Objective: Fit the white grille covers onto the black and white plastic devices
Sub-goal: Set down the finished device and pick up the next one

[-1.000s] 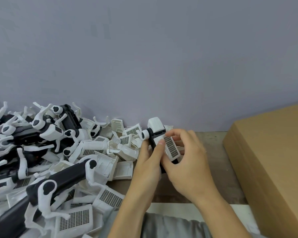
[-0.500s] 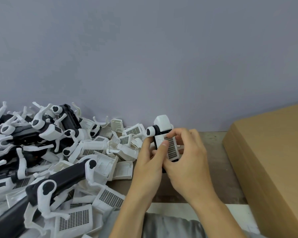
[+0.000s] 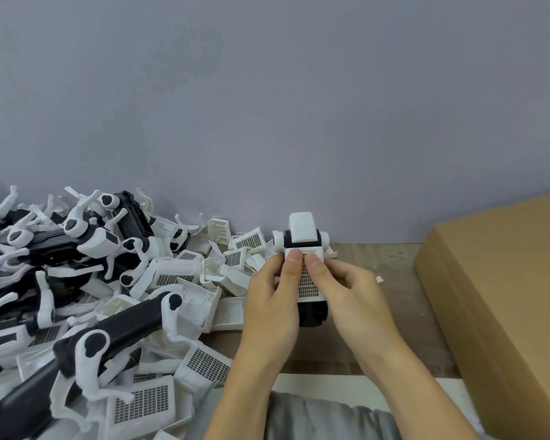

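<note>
I hold one black and white plastic device [image 3: 302, 236] upright above the table, its white head pointing at the wall. A white grille cover [image 3: 308, 285] lies against its front face. My left hand [image 3: 272, 309] grips the device from the left, and my right hand [image 3: 350, 296] grips it from the right. Both thumbs press side by side on the top of the cover. The device's black lower end [image 3: 311, 314] shows between my palms.
A heap of black and white devices [image 3: 121, 325] and loose grille covers [image 3: 143, 404] fills the table's left side up to the grey wall. A large cardboard box [image 3: 502, 300] stands on the right. Bare wooden tabletop [image 3: 391, 255] lies between them.
The device has turned from tilted left to straight upright and facing me. Both thumbs have moved onto the top of the grille cover, which now sits flat on the device's front.
</note>
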